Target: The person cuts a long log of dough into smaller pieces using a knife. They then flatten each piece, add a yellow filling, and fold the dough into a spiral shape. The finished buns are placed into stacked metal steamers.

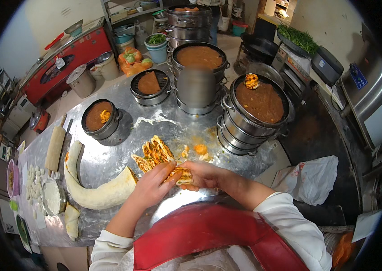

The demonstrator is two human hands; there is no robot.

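Observation:
Between my left hand (157, 181) and my right hand (202, 174) is a piece of layered, filled dough (183, 175), gripped by both above the metal table (109, 223). Cut slices of filled dough (153, 152) stand close together just beyond my left hand. A long filled dough roll (99, 196) curves away to the left, its cut end near my left wrist. Orange filling scraps (200, 149) lie beyond my right hand. One twisted orange and yellow dough piece (251, 81) sits in the right steamer (262, 101), another (105, 116) in the small left steamer (97, 118).
More steamers (149, 84) stand at the back, some stacked high. On the left are a rolling pin (55, 149), a bowl of flour (52, 198), small dough pieces (34, 179) and a short dough piece (71, 220). A plastic bag (312, 179) lies at right. A person (215, 20) stands behind the stacks.

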